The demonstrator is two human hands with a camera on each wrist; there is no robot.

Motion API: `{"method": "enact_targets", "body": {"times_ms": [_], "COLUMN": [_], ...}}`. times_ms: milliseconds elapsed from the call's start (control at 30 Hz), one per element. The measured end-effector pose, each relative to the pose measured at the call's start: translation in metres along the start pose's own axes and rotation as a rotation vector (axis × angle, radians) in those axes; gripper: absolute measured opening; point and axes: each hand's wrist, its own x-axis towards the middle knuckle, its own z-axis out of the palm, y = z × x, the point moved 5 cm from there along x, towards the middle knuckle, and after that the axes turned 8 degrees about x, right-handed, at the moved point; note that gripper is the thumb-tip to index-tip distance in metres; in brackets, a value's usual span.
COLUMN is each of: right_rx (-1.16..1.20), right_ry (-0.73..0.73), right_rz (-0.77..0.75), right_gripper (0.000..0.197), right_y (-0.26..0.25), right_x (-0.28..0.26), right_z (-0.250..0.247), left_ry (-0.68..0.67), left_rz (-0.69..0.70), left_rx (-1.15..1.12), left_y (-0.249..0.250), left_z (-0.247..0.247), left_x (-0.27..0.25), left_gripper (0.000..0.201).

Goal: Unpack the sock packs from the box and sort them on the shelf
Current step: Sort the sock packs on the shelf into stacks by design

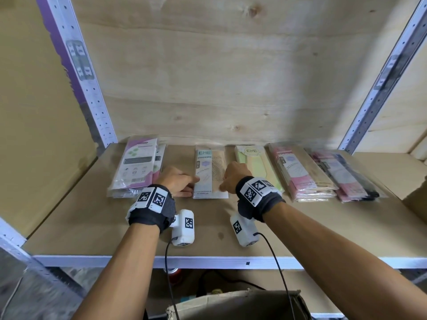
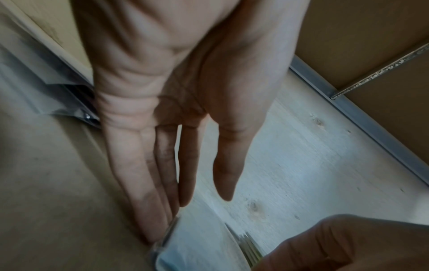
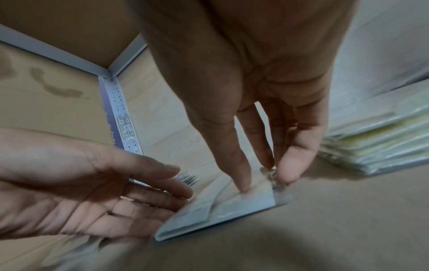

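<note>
Two hands reach forward over the shelf board [image 1: 300, 227], forearms nearly parallel, wrists lifted off the wood. The left hand [image 1: 176, 181] has its fingers straight and close together, their tips laid against the left edge of the beige stocking pack [image 1: 210, 174]; the left wrist view shows those fingers [image 2: 148, 183] extended, touching the pack's clear edge. The right hand [image 1: 232, 179] points down at the pack's right near corner: its thumb presses the card face and its fingers [image 3: 294, 157] stand at the crinkled plastic edge, loosely extended rather than wrapped round it.

The pack lies flat, lengthwise toward the back panel, directly between the hands. To its left, close by, sits the purple pack stack [image 1: 136, 167]; to its right, just beside the right hand, lies the yellow-green pack stack [image 1: 251, 158], then the pink pack stack [image 1: 298, 174] and the dark pack stack [image 1: 342, 174]. A strip of bare board separates the beige pack from each neighbour. The board's near half up to its white front rail [image 1: 208, 262] is open. The cardboard box [image 1: 233, 303] sits below the rail.
</note>
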Motion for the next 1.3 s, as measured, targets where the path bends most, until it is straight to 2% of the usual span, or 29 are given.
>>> {"method": "enact_targets", "body": {"times_ms": [100,300,400,500,600,633,767,867,933,1033,1200,1300], "right_rx": [-0.007,-0.036,-0.036,0.0,0.114,0.161,0.406,0.461,0.452,0.402,0.403,0.472], "right_ry": [-0.013,-0.044,-0.004,0.056,0.063,0.049,-0.058,-0.158,-0.207,-0.22,-0.219,-0.256], "right_rz": [0.001,0.004,-0.038,-0.139,-0.224,-0.236,-0.212,-0.147,-0.13,-0.111,-0.081,-0.093], "right_gripper": [0.029,0.022,0.016,0.035,0.024,0.021,0.02,0.019,0.033,0.043,0.043,0.031], "right_y": [0.0,-0.002,-0.011,-0.028,-0.051,-0.058,-0.09,-0.113,-0.13,-0.146,-0.136,-0.125], "right_x": [-0.001,-0.001,-0.002,0.001,0.003,0.004,0.009,0.018,0.025,0.032,0.045,0.042], "right_z": [0.0,0.001,-0.002,-0.004,0.001,0.005,0.032,0.058,0.076,0.097,0.11,0.099], "left_ry": [0.001,0.002,0.045,0.126,0.252,0.32,0.571,0.643,0.657,0.633,0.572,0.532], "left_rz": [0.002,0.022,0.051,0.115,0.192,0.208,0.211,0.201,0.192,0.191,0.2,0.184], "left_rx": [0.001,-0.011,-0.008,-0.06,-0.117,-0.116,-0.162,-0.14,-0.115,-0.069,-0.044,-0.065], "left_y": [0.0,-0.002,-0.003,-0.001,-0.002,-0.003,-0.019,-0.032,-0.038,-0.042,-0.043,-0.043], "left_z": [-0.001,-0.005,-0.015,-0.036,-0.069,-0.082,-0.132,-0.153,-0.159,-0.158,-0.153,-0.147], "left_x": [-0.001,-0.002,-0.002,-0.003,-0.008,-0.009,-0.017,-0.024,-0.026,-0.024,-0.019,-0.015], "left_gripper": [0.02,0.024,0.023,0.018,0.002,0.005,0.014,0.016,0.019,0.018,0.015,0.011]}}
